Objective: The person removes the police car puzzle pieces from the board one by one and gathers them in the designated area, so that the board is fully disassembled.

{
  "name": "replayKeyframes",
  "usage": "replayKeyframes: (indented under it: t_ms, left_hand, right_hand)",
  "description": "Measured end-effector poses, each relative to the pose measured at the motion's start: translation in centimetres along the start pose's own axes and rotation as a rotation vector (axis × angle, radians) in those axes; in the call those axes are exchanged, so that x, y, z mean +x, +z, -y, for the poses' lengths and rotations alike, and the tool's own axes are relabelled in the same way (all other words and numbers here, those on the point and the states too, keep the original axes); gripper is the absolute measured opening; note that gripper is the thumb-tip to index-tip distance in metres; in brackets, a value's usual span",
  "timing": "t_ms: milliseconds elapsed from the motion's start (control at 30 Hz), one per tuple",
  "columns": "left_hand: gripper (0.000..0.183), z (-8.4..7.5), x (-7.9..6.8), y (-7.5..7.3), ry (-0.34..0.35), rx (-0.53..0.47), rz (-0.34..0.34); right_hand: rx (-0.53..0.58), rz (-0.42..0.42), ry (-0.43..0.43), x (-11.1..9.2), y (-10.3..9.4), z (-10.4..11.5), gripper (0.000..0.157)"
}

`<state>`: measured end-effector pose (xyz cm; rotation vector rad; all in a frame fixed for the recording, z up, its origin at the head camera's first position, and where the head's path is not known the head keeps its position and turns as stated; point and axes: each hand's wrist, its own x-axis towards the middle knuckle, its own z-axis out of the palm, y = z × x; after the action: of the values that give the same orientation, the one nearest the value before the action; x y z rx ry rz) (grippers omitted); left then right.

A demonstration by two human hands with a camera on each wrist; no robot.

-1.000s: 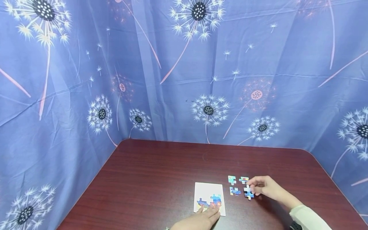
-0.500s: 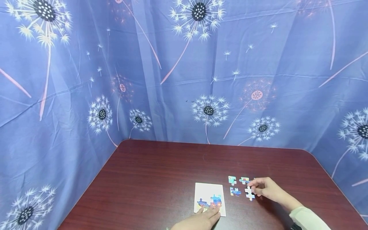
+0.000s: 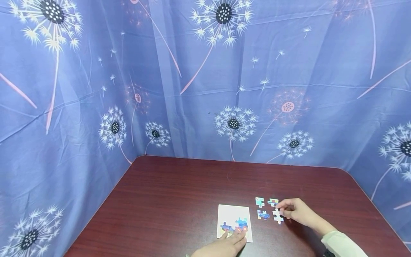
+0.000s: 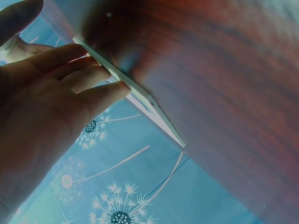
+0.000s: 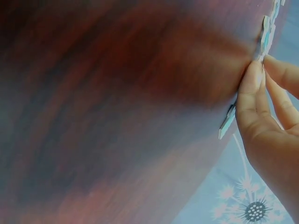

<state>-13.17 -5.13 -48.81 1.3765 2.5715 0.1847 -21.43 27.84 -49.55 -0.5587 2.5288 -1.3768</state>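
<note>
A square white puzzle board (image 3: 232,211) lies on the table, with a few coloured jigsaw pieces (image 3: 241,223) in its lower part. My left hand (image 3: 221,246) rests on the board's near edge, its fingers extended; the left wrist view shows the fingertips (image 4: 122,87) along the board's edge. To the right, my right hand (image 3: 298,213) pinches a jigsaw piece (image 3: 278,217) between thumb and fingers, low over the tabletop. Glare whitens the face of this piece. In the right wrist view the fingertips (image 5: 254,74) mostly hide it.
Three loose jigsaw pieces lie between the board and my right hand: a light green one (image 3: 259,202), a mixed-colour one (image 3: 273,202) and a blue one (image 3: 263,214). A blue dandelion-print curtain (image 3: 199,117) borders the dark red wooden table (image 3: 167,200).
The pinched jigsaw piece looked blue a second ago and now catches white glare, its tilt apparently altered. My right hand has shifted only slightly; the left hand stays on the board.
</note>
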Motion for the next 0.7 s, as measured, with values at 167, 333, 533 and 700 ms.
replayKeyframes:
  t_ms: [167, 333, 533, 700]
  left_hand:
    - [0.066, -0.01, -0.01, -0.01, 0.007, 0.016, -0.006]
    - [0.067, -0.09, -0.06, -0.14, 0.009, 0.034, -0.010]
    - [0.067, -0.10, -0.02, -0.17, 0.001, 0.046, -0.006]
    - [0.067, -0.25, -0.15, -0.32, 0.002, 0.050, -0.010]
  right_hand:
    - [-0.009, 0.000, 0.012, 0.06, -0.03, -0.23, 0.015]
    - [-0.013, -0.005, 0.005, 0.03, -0.04, -0.10, 0.015]
    - [-0.031, -0.013, 0.009, -0.03, -0.01, -0.01, 0.015]
    - [-0.037, -0.013, 0.004, 0.02, 0.01, 0.00, 0.015]
